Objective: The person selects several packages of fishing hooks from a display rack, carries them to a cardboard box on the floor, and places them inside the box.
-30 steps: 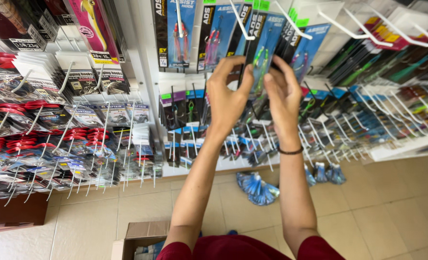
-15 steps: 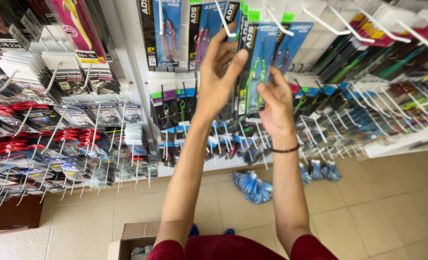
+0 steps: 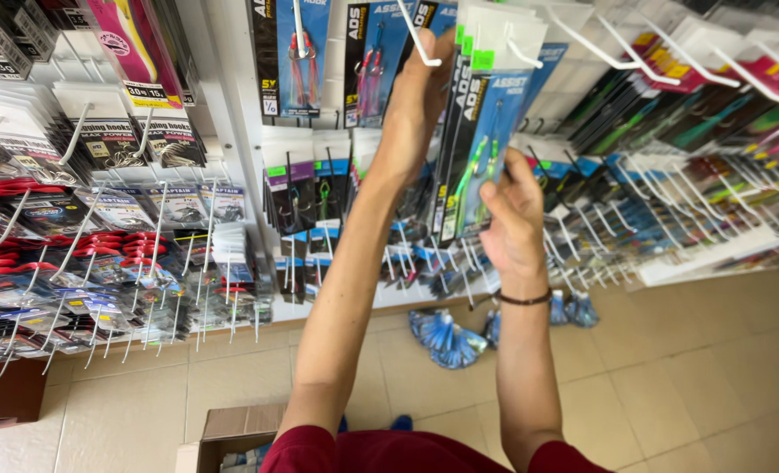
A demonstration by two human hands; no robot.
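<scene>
My left hand (image 3: 417, 105) is raised high against the display wall, its fingers closed on the upper part of a stack of blue hook packets (image 3: 477, 131) with green lures, close to a white peg hook (image 3: 422, 39). Lower down, my right hand (image 3: 512, 215) pinches the bottom edge of the same packets. A dark band sits on my right wrist (image 3: 524, 299). The packets' top ends reach up among the pegs, and I cannot tell whether they hang on one.
Rows of packaged fishing hooks and lures hang on white pegs (image 3: 100, 219) left and right. Blue packets lie in a pile on the tiled floor (image 3: 449, 337). An open cardboard box (image 3: 232, 434) stands near my feet. A brown shelf base (image 3: 4, 394) is lower left.
Both hands have lifted the blue packets higher along the wall. My left hand went from chest-height to the top pegs, and the right hand slid to the packets' lower edge.
</scene>
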